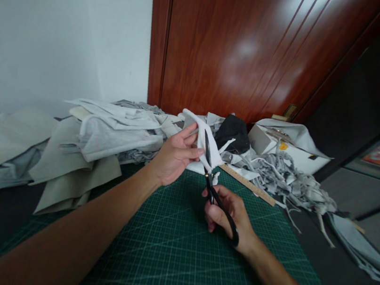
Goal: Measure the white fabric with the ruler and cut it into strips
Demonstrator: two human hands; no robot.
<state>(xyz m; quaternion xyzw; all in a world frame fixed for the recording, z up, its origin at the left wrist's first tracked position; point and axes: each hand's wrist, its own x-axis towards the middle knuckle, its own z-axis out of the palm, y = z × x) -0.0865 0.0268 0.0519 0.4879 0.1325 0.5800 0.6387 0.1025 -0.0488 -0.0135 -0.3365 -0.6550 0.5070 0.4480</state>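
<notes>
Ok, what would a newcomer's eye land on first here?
First, mid-picture, the black-handled scissors in the right hand, blades at the white cloth held by the left hand. Behind them rises a glossy red-brown wooden door. Below spreads a green gridded cutting mat.

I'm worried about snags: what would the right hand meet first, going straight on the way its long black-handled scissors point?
Most likely the white cloth piece held in the bare left hand: the blades of the black-handled scissors in the right hand overlap it in view, though depth is unclear.
</notes>
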